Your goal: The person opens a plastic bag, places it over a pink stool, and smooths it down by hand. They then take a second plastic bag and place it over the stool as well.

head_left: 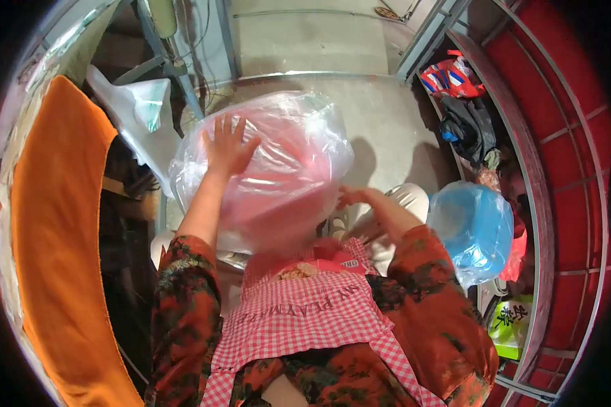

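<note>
A large clear plastic bag (pixel 299 129) with pink contents (pixel 278 183) bulges in front of my body, above my lap. My left hand (pixel 231 148) lies on its upper left side, fingers spread and palm down on the shiny film. At the bag's right edge is my right hand (pixel 355 196), with its fingertips right by the film and its fingers partly stretched toward it. Under my arms hangs a pink checked apron (pixel 305 305) with printed letters. My shoes and lower legs are partly hidden behind the bag.
A blue bundle in clear plastic (pixel 474 227) stands to the right, beside a shelf (pixel 523 156) holding a black bag (pixel 468 125) and a red patterned packet (pixel 453 76). An orange cloth (pixel 61 251) drapes along the left. White plastic sheeting (pixel 139 112) hangs near the metal frame.
</note>
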Tool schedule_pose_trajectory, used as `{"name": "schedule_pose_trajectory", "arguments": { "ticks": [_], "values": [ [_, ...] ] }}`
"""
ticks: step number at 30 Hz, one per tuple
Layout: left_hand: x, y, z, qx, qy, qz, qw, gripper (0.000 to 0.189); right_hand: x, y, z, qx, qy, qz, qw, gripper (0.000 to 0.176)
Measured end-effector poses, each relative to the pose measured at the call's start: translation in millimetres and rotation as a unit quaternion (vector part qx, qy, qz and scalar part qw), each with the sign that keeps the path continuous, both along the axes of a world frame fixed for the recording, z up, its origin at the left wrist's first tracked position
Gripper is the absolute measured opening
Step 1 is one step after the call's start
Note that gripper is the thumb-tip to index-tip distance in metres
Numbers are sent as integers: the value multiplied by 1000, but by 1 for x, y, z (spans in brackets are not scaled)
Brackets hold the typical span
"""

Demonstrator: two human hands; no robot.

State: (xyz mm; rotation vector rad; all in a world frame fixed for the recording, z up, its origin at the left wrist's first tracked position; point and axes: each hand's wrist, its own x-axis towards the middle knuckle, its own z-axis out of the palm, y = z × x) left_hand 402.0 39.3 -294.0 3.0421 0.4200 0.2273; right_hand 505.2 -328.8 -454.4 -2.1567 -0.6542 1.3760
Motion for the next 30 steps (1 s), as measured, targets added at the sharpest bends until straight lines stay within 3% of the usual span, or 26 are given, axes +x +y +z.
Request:
{"name": "schedule_pose_trajectory", "arguments": {
  "ticks": [2,5,6,8,9,10,12,14,17,19,21,23,25,27,30],
  "values": [
    [-3,0,-1,-14,-19,-9,1000,72,9,-14,33,-4,109,-84,990,77],
    [-1,6,-18,46,-82,-34,995,70,7,-15,51,-9,-43,13,999,88],
    [-1,6,-20,36,-90,-34,995,70,-19,-8,60,21,-78,-54,995,89],
    [-1,3,-15,22,-85,-30,996,70,-57,22,39,163,-97,-103,976,89],
    [-2,2,-11,16,-84,-28,996,70,-51,25,-32,159,-42,-152,975,90],
    [-2,3,-7,11,-77,-25,997,70,-46,26,-58,153,-37,-156,975,87],
    [-3,0,-4,-3,-66,-19,998,71,-47,27,-61,135,-76,-120,981,76],
    [-2,0,-2,-11,-61,-11,998,72,-45,28,-42,104,-169,-57,978,67],
    [-4,-1,0,-16,-53,-9,998,73,-9,12,-17,153,-23,-54,987,62],
    [-3,-1,-3,-16,-49,-4,999,73,11,10,57,-12,19,-49,999,53],
    [-4,-1,-3,-11,-51,-8,999,73,36,4,118,-48,27,5,998,42],
    [-4,1,-5,-14,-51,-10,999,74,69,7,170,-135,-61,42,988,32],
    [-3,1,-7,-29,-56,-10,998,74,135,4,154,-91,-248,104,959,25],
    [-2,0,-3,-32,-37,-8,999,73,125,37,202,213,-207,-73,952,19],
    [-1,-4,13,-29,11,4,1000,74,110,114,237,340,-211,-61,915,24]
  ]
}}
